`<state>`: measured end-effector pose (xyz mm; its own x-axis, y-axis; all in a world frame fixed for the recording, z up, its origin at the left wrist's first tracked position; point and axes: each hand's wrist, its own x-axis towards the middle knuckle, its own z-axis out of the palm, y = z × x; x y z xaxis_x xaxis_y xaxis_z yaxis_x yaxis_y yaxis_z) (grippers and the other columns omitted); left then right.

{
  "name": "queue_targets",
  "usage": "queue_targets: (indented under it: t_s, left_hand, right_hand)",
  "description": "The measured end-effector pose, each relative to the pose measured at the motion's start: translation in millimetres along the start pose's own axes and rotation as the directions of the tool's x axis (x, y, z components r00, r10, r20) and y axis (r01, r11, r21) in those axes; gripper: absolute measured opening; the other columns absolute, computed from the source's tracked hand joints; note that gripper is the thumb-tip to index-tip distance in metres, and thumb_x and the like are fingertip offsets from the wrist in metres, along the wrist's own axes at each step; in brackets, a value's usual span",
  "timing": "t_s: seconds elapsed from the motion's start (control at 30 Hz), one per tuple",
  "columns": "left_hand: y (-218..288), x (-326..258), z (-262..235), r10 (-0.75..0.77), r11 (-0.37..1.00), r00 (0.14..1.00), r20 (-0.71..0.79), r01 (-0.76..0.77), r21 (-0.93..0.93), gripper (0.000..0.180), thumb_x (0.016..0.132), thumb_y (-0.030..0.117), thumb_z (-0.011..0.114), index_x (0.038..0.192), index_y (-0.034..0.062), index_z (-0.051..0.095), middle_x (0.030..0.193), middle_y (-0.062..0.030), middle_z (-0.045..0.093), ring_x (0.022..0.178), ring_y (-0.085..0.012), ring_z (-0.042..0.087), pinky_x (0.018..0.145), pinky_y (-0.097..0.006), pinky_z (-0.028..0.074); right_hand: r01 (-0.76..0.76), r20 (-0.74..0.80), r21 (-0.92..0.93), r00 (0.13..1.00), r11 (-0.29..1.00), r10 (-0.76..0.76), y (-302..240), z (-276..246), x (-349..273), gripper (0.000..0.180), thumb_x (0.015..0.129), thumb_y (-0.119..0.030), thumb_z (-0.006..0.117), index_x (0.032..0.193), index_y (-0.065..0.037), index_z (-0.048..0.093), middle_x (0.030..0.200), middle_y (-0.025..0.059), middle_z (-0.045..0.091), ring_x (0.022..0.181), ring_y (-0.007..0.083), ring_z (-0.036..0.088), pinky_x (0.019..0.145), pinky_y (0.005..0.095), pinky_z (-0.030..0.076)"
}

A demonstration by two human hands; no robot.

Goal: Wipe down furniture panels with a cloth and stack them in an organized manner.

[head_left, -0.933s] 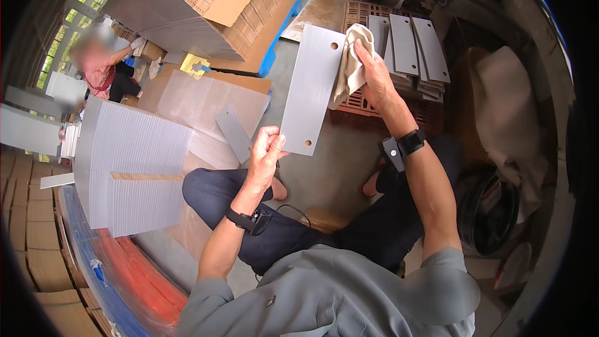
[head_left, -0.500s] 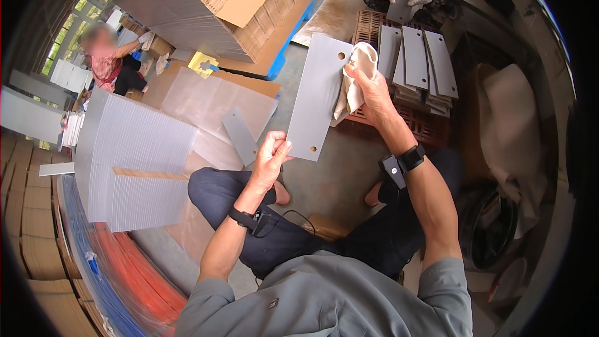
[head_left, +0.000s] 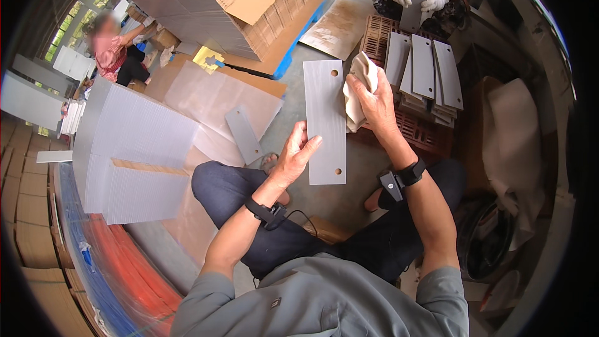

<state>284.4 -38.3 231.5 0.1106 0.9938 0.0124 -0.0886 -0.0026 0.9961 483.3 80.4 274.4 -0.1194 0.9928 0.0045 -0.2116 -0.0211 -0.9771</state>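
A flat grey panel (head_left: 326, 118) with a round hole near each end stands nearly upright in front of me. My left hand (head_left: 297, 153) grips its left long edge, thumb lying across the face. Bunched in my right hand (head_left: 376, 103) is a cream cloth (head_left: 354, 111), close beside the panel's right edge. Whether the cloth touches the panel I cannot tell. Similar panels (head_left: 422, 72) lie stacked on a reddish-brown plastic crate (head_left: 376, 36) at the far right. One more loose panel (head_left: 244, 134) lies on sheeting at the left.
A tall stack of grey panels (head_left: 134, 156) stands at my left. Behind it, cardboard-topped goods (head_left: 262, 19) rest on a blue pallet (head_left: 284, 65). Across from me, a person's white-gloved hands (head_left: 435, 0) hold another panel. A second person (head_left: 112, 53) sits at far left.
The panel has turned more upright and come nearer to me. My left hand has shifted higher along its edge. The cloth has moved slightly down with my right hand.
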Motion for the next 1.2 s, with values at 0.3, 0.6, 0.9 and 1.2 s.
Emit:
queue_targets:
  t_s: [0.3,0.6,0.9,1.2]
  left_hand:
    - [1.7,-8.6,7.6,0.229,0.905,0.967,0.110,-0.253,0.343,0.035,0.100,0.017,0.060,0.128,-0.0019,0.049,0.097,-0.0101,0.057,0.086,-0.0199,0.054,0.079,-0.034,0.048]
    - [15.3,-29.9,9.2,0.037,0.932,0.991,0.129,-0.080,0.353,0.039,0.104,0.020,0.058,0.134,-0.0013,0.047,0.100,-0.0088,0.064,0.084,-0.0124,0.056,0.079,-0.030,0.048]
    - [7.0,-27.8,-10.8,0.069,0.982,0.996,0.052,-0.077,0.170,0.045,0.106,0.024,0.059,0.140,-0.0006,0.044,0.113,-0.0052,0.063,0.096,-0.0092,0.055,0.088,-0.027,0.046]
    - [4.6,-20.7,-10.3,0.124,0.964,0.992,-0.037,-0.111,0.241,0.041,0.105,0.024,0.059,0.135,-0.0007,0.047,0.110,-0.0045,0.061,0.091,-0.0083,0.052,0.082,-0.027,0.046]
  right_hand:
    - [0.795,0.650,-0.563,0.596,0.227,-0.471,-5.9,21.6,-30.0,0.045,0.078,-0.026,0.082,0.121,-0.025,0.072,0.147,0.0024,0.052,0.147,0.0346,0.034,0.121,0.0644,0.024]
    - [0.233,0.024,-0.806,0.931,0.543,-0.364,-6.8,-46.9,56.2,0.026,0.096,-0.018,0.063,0.118,-0.006,0.067,0.100,0.0165,0.074,0.093,0.0344,0.072,0.082,0.0432,0.056]
    - [0.165,-0.139,-0.555,0.948,0.816,-0.286,-15.1,-54.2,50.0,0.032,0.107,-0.031,0.057,0.119,-0.003,0.068,0.081,0.0035,0.070,0.070,0.0087,0.066,0.063,0.0265,0.052]
    - [0.529,0.023,-0.616,0.753,0.584,-0.658,-31.0,-26.9,24.8,0.028,0.090,-0.011,0.069,0.118,-0.006,0.067,0.100,0.0081,0.068,0.091,0.0239,0.070,0.077,0.0337,0.055]
